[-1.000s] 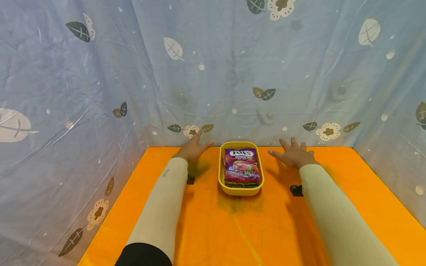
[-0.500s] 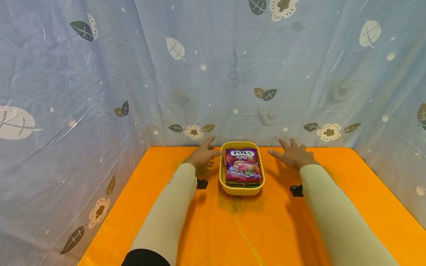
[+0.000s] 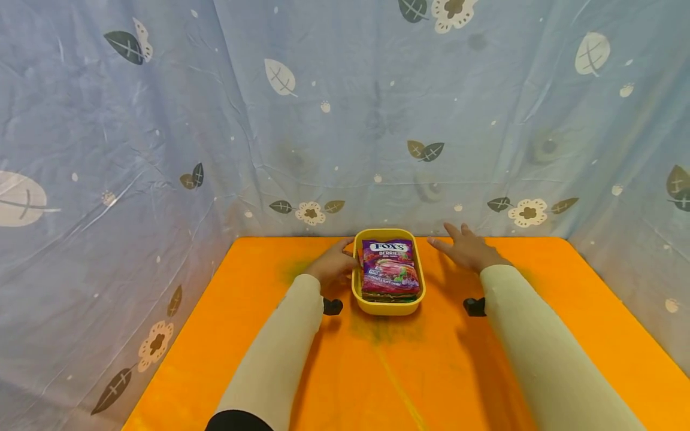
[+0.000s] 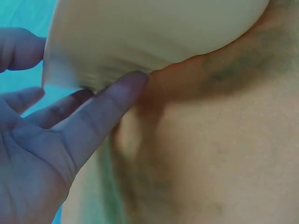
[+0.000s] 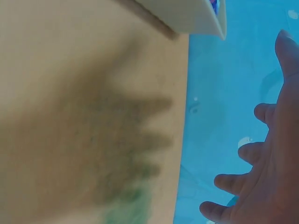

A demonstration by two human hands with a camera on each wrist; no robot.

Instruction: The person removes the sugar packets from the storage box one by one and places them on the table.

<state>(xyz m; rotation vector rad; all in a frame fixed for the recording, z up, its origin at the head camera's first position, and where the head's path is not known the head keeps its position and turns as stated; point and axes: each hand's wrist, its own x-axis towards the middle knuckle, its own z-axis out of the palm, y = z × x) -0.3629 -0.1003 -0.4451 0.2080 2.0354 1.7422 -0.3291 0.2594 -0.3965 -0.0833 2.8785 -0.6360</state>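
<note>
A yellow plastic container (image 3: 387, 308) with rounded corners stands on the orange table, and a purple-red bag of Fox's Berries candy (image 3: 390, 266) lies on top in it. From the left, my left hand (image 3: 330, 264) reaches to the container's side, fingers fairly straight. In the left wrist view, the thumb (image 4: 107, 105) lies against the container's pale-looking wall (image 4: 140, 32), and another fingertip (image 4: 21, 49) meets its edge. Across a gap on the container's right, my right hand (image 3: 470, 250) hovers with fingers spread, holding nothing.
The orange table (image 3: 393, 365) bears dark greenish stains. Blue curtains (image 3: 345, 131) printed with leaves and flowers enclose its back and sides. More packets (image 3: 388, 296) show beneath the top bag.
My left hand has moved right, from beside the container to touching its left side. My right hand stays nearly where it was, fingers spread. The container has not visibly shifted.
</note>
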